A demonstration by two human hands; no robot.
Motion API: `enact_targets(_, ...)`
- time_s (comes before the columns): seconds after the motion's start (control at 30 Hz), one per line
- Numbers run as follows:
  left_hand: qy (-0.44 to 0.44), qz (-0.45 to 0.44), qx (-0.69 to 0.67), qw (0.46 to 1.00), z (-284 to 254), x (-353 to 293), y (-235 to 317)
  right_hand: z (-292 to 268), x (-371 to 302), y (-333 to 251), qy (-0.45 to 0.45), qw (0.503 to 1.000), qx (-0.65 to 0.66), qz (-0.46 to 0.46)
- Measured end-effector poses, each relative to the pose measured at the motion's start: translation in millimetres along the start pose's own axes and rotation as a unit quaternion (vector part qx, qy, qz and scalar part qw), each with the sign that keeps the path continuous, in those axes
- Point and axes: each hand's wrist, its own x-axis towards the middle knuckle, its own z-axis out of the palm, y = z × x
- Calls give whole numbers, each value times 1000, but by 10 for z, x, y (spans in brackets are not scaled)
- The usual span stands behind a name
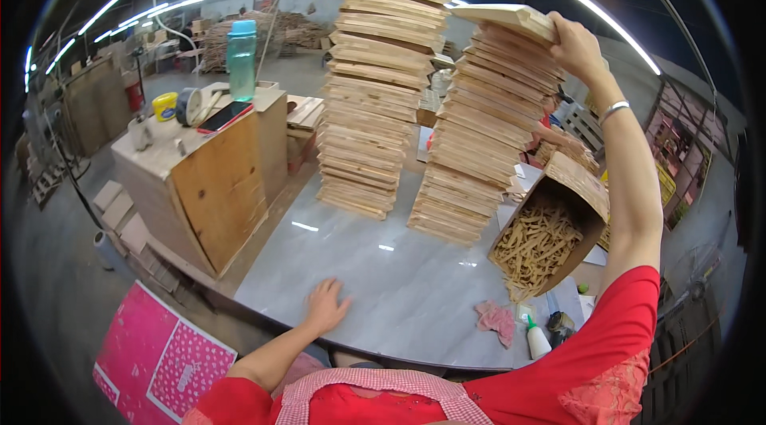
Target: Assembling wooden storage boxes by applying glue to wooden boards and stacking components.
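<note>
A glossy grey marbled surface (399, 289) spreads in front of the person, its polish catching small bright glints. Two tall stacks of pale wooden boards rise from its far part: the left stack (371, 106) and, a narrow gap away, the right stack (483, 130), which leans a little to the right. The right hand (576, 43) is raised high, its fingers gripping the near right end of a flat pale wooden board (507, 19) at the top of the right stack. The left hand (325, 307) rests low on the surface, fingers loosely spread and holding nothing.

Beside the right stack, a brown cardboard box (576, 181) lies tipped, its mouth facing the person and full of curled tan strips (538, 245). Near it are a crumpled pink cloth (496, 323) and a white bottle with a green cap (537, 339). To the left, a wooden cabinet (219, 185) carries a translucent teal bottle (242, 62) (a red-edged phone (225, 117) lies just beside it). Behind, long white strip lights (602, 30) cross the dark ceiling of the workshop.
</note>
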Motion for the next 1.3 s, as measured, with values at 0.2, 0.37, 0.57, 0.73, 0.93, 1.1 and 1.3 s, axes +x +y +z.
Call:
enact_targets(0.2, -62, 63, -499, 862, -991, 990, 1960, -465, -851, -956, 119, 983, -3, -136)
enact_targets(0.37, -102, 80, -770, 625, -1806, 1067, 2917, -907, -1756, -1872, 142, 974, -15, -178)
enact_targets(0.57, -39, -75, -826, 558, -1838, 342, 2765, -1079, -2663, -2600, 43, 984, 109, -138)
enact_targets(0.73, 2, -173, -773, 610, -1275, -176, 2123, -602, -3457, -3231, -63, 973, 211, -76)
enact_targets(0.93, 41, -267, -731, 627, -800, -681, 1342, -309, -4047, -3958, -150, 941, 302, -37)
enact_targets(1.1, 3, -250, -785, 567, -622, -912, 801, -161, -4302, -4405, -145, 949, 267, -80)
enact_targets(1.3, 0, -297, -766, 570, -805, -873, 799, -397, -4186, -3912, -222, 909, 340, -98)
